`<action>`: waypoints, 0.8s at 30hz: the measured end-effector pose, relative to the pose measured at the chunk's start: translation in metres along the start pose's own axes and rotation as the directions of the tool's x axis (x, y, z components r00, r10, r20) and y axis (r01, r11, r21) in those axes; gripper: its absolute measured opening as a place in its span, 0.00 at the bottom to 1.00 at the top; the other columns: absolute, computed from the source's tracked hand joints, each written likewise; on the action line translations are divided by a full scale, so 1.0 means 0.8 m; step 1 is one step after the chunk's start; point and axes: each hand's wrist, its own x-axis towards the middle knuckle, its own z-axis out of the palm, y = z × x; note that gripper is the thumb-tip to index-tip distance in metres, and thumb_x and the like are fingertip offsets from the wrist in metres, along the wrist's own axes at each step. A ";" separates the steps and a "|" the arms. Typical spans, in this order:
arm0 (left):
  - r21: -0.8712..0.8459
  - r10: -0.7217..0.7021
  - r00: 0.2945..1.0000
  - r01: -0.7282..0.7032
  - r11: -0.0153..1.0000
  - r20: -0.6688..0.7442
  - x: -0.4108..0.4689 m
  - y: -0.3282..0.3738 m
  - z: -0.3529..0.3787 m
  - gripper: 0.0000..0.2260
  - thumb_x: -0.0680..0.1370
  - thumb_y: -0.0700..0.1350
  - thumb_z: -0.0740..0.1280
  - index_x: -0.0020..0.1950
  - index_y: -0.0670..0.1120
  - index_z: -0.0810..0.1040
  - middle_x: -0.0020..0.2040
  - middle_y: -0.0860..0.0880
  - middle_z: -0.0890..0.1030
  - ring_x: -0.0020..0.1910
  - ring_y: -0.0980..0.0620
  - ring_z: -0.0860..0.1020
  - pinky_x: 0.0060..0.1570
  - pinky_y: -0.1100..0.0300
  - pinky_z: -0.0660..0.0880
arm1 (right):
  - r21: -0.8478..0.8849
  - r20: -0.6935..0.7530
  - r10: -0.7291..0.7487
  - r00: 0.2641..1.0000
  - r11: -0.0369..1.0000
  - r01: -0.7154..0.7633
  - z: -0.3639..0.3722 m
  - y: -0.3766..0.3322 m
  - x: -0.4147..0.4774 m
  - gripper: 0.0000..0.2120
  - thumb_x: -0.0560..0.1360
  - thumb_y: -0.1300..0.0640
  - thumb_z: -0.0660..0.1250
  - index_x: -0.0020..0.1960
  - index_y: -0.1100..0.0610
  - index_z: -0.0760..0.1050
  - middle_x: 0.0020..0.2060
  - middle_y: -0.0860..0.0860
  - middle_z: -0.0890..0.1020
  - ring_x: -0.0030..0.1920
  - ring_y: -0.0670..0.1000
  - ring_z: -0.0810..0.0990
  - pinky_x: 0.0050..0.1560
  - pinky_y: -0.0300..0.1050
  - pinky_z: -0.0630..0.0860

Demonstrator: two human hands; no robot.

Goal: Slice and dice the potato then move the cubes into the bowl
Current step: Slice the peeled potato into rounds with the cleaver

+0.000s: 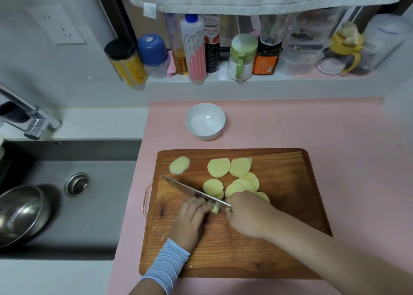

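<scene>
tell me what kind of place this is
Most likely a home kitchen counter: a sink with a faucet on the left, a ledge lined with seasoning jars and bottles, and a wooden cutting board where potato slices are being cut with a knife.

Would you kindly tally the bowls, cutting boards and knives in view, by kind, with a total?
Bowls: 2 (white bowl on the pink mat, steel bowl in the sink)
Cutting boards: 1 (wooden cutting board)
Knives: 1 (the knife, gripped by the right hand)
Total: 4
</scene>
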 end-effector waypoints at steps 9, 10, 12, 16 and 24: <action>-0.016 -0.017 1.000 0.017 1.000 -0.011 0.002 0.002 -0.003 0.12 0.77 0.38 0.65 0.60 0.47 0.74 0.59 0.50 0.74 0.57 0.46 0.74 0.64 0.56 0.70 | 0.019 0.009 0.008 1.000 1.000 -0.008 0.006 0.015 -0.014 0.14 0.82 0.52 0.59 0.39 0.54 0.72 0.32 0.49 0.74 0.34 0.50 0.74 0.31 0.43 0.67; -0.019 -0.017 1.000 0.017 1.000 -0.012 0.003 0.003 -0.004 0.12 0.78 0.38 0.64 0.60 0.47 0.74 0.59 0.50 0.74 0.57 0.47 0.74 0.64 0.57 0.69 | 0.045 0.012 0.004 1.000 0.999 -0.004 0.011 0.014 -0.010 0.14 0.81 0.53 0.59 0.38 0.54 0.72 0.31 0.49 0.74 0.33 0.50 0.74 0.31 0.44 0.67; -0.027 -0.010 1.000 0.010 1.000 -0.016 0.005 0.005 -0.006 0.11 0.78 0.38 0.64 0.60 0.47 0.74 0.58 0.50 0.74 0.57 0.47 0.74 0.65 0.58 0.69 | 0.078 0.010 0.002 1.000 0.997 -0.003 0.019 0.012 -0.002 0.13 0.81 0.54 0.59 0.38 0.54 0.73 0.31 0.49 0.75 0.33 0.52 0.75 0.33 0.45 0.70; -0.037 -0.005 1.000 0.005 0.999 -0.001 0.004 0.006 -0.008 0.10 0.78 0.39 0.64 0.59 0.47 0.74 0.59 0.50 0.74 0.57 0.48 0.74 0.65 0.59 0.68 | 0.115 0.010 0.000 1.000 0.993 -0.001 0.018 0.021 -0.004 0.14 0.82 0.53 0.59 0.39 0.53 0.72 0.30 0.48 0.74 0.31 0.49 0.73 0.31 0.44 0.67; -0.029 -0.014 1.000 0.014 0.999 0.005 0.005 0.003 -0.005 0.11 0.79 0.39 0.64 0.60 0.48 0.75 0.59 0.50 0.75 0.56 0.47 0.74 0.65 0.59 0.69 | 0.164 0.008 0.038 0.999 0.986 -0.039 0.031 0.019 0.006 0.12 0.81 0.53 0.59 0.40 0.53 0.74 0.32 0.48 0.75 0.34 0.51 0.75 0.31 0.44 0.67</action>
